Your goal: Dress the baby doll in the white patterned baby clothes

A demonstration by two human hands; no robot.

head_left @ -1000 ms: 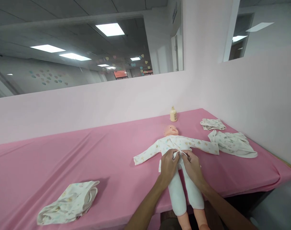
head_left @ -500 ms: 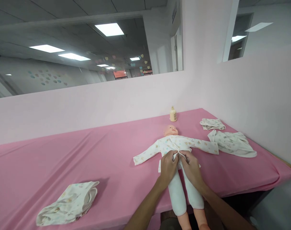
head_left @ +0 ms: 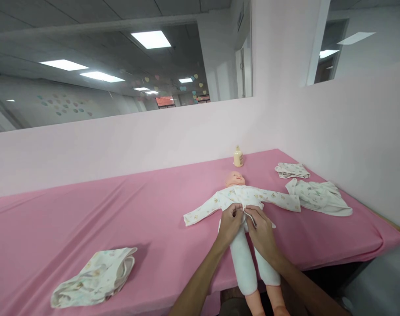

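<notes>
One thin white tie [head_left: 245, 212] on one doll shirt [head_left: 228, 197]

From my far-off seat, I see the tie at the front of the shirt, over the doll's tummy. My left hand [head_left: 230, 224] is nearly closed, with its thumb and finger pinching the tie. My right hand [head_left: 262, 231] is curled in, and the tie runs between its thumb and fingers. The tips of both hands are very near each other, so I can't see the small bits of cloth under them.

The doll [head_left: 235, 179] lies on its back, with its head toward the wall [head_left: 187, 140]. Its shirt is white with little pictures, and the sleeves are spread wide. White pants [head_left: 244, 263] cover its legs down to the bare shins, which stick out past the near edge of the pink table cover [head_left: 163, 202].

Behind the doll's head, a pale yellow bottle [head_left: 238, 158] stands up straight. On the right, a folded cloth [head_left: 292, 170] lies behind a bigger loose cloth [head_left: 323, 199], and one sleeve reaches to that bigger one. Well off to the left, near the front edge, lies a bunched cloth [head_left: 93, 278] with small prints. Above the wall is a big window [head_left: 108, 48], with bright lights [head_left: 151, 39] showing in it.
</notes>
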